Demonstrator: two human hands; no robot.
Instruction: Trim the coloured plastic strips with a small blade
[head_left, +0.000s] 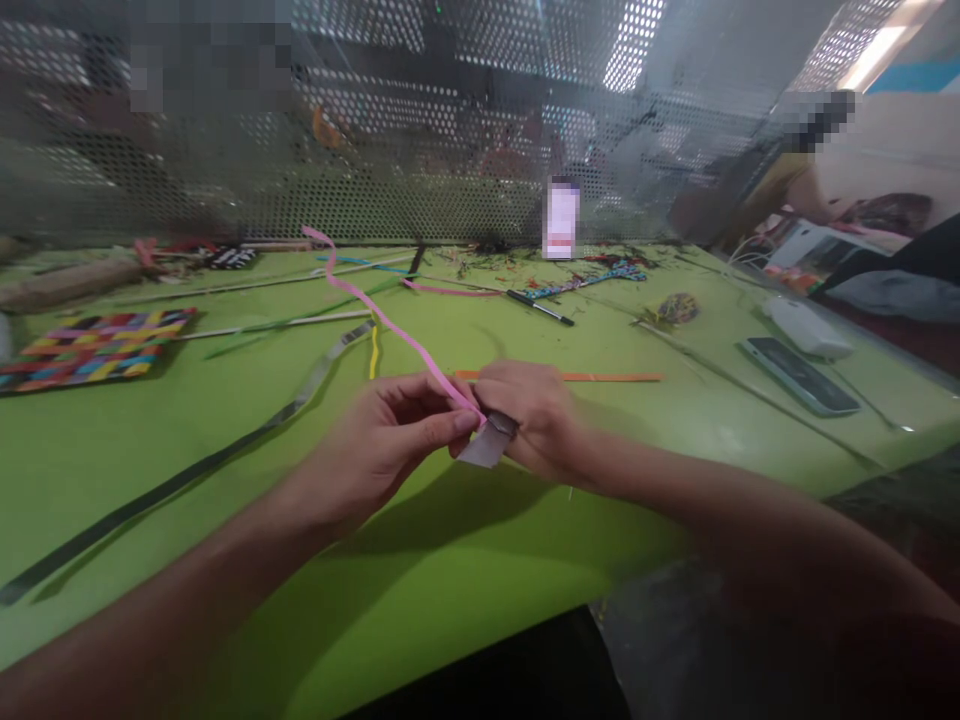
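Note:
My left hand [394,430] is closed in a pinch on the lower end of a long pink strip [397,330], which rises wavy toward the back left. Against its fingertips is my right hand [532,410], curled shut around a folded grey strip [491,440] whose short flat end hangs out below. How the pink and grey strips meet is hidden between the fingers. Behind my hands an orange strip [615,377] lies flat on the green table [450,590]. A short yellow strip [374,350] lies to the left of them.
A long dark strip [202,465] and a colourful woven mat [112,345] lie on the left. Further back are a black pen [540,307] and a patterned woven band [589,280]. A phone [799,375] and white device [806,327] lie right. Perforated metal [465,190] stands behind.

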